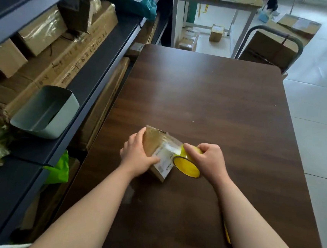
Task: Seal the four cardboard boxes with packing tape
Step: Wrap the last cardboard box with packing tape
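A small cardboard box (157, 143) with a white shipping label lies on the dark wooden table (210, 100). My left hand (136, 156) grips the box's left side, thumb on its far edge, fingers across the label. My right hand (209, 160) holds a roll of packing tape (186, 165) with a yellow core, pressed against the box's right side. A shiny strip of clear tape runs from the roll across the box top.
Dark shelving (110, 44) along the left holds cardboard boxes, a grey-green bin (46, 110) and green bags. Beyond the table's far edge stand a trolley with a large box (269, 48), a white-legged table (216, 1) and boxes on the floor. A yellow object (227, 235) peeks from under my right forearm.
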The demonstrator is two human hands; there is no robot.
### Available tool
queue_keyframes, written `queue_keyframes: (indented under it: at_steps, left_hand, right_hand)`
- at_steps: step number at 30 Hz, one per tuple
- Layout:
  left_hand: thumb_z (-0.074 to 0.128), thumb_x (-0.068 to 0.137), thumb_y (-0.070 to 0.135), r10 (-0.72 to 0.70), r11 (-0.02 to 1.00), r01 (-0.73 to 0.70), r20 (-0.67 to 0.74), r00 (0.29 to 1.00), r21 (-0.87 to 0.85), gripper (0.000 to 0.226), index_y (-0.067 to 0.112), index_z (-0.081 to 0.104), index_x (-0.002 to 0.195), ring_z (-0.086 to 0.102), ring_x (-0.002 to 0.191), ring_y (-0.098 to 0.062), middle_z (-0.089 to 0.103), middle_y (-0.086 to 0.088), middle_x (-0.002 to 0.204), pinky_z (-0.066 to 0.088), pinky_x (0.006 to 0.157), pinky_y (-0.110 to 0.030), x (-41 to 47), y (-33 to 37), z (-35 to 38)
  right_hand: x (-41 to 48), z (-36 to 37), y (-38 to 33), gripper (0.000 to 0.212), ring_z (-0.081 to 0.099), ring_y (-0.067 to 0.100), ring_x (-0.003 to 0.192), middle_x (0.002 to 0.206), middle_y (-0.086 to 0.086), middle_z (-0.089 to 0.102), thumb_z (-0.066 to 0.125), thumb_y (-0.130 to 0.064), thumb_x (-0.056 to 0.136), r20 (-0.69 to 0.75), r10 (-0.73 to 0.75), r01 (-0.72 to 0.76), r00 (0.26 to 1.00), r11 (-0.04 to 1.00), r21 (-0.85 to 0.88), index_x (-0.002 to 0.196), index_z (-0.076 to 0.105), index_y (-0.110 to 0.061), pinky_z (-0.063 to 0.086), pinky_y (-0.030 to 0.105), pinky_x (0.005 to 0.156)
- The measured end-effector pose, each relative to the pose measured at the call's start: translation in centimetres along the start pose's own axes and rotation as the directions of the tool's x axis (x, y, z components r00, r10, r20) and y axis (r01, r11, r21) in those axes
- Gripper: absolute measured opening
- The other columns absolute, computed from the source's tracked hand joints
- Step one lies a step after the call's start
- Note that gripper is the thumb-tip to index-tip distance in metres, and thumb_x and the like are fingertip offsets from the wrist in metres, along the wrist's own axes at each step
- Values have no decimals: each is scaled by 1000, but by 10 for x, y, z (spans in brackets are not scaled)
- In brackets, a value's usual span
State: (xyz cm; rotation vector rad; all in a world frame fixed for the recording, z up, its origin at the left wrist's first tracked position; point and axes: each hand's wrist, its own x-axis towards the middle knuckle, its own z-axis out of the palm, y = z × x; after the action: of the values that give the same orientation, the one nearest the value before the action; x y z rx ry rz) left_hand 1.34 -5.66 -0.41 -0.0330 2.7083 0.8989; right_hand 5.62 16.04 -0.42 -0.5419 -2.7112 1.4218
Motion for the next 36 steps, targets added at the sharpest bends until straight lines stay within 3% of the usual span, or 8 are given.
queue_keyframes:
  at_steps: [2,5,9,16,22,30,36]
  left_hand:
    - [85,65,32,-58,976,69,57,997,-209,103,34,23,149,35,134,-26,32,-4,147,30,113,-47,8,-8,-6]
    - [86,65,16,-54,842,148,191,980,-519,98,30,33,146,45,125,-19,43,2,137,41,106,-40,4,-12,0]
    - [83,68,5,-94,709,258,274,957,-656,93,27,37,145,47,123,-18,44,-2,137,45,103,-38,-2,-14,20]
    - [77,72,-2,-102,617,308,315,944,-724,85,24,38,144,58,104,-12,53,0,123,52,74,-22,2,-18,18]
    - [74,73,-4,-164,504,391,360,919,-770,78,20,43,141,66,104,-26,63,-9,119,56,83,-37,4,-32,19]
    - [73,71,-4,-166,447,425,394,904,-787,75,19,47,138,68,101,-27,65,-12,118,57,79,-35,10,-43,22]
    - [76,68,2,-183,422,467,432,883,-777,80,22,45,140,66,105,-30,64,-13,120,55,86,-41,14,-54,25]
  right_hand:
    - [-6,-15,15,54,35,14,51,48,-5,35,71,-52,77,-15,26,-27,1000,999,-47,48,48,-13,33,31,52]
    - [-13,-25,33,52,41,14,52,49,-4,42,73,-52,77,-29,72,-74,997,995,-67,52,56,-9,36,31,53]
    - [-16,-21,45,52,46,14,53,50,-5,48,71,-57,76,11,123,-121,992,986,-112,53,57,-12,39,31,53]
    - [-8,-13,41,56,49,16,57,52,-5,49,67,-65,74,26,196,-186,980,959,-214,51,52,-16,37,29,55]
    - [-16,-20,56,51,53,20,65,55,-5,49,63,-60,81,50,206,-182,977,936,-300,52,50,-19,37,29,58]
    - [-6,-5,60,51,60,21,76,63,-7,57,59,-66,80,67,244,-204,967,909,-364,58,54,-21,43,30,65]
    - [-2,9,60,49,61,20,82,73,-6,61,54,-69,82,95,283,-222,954,886,-407,67,57,-22,48,32,72]
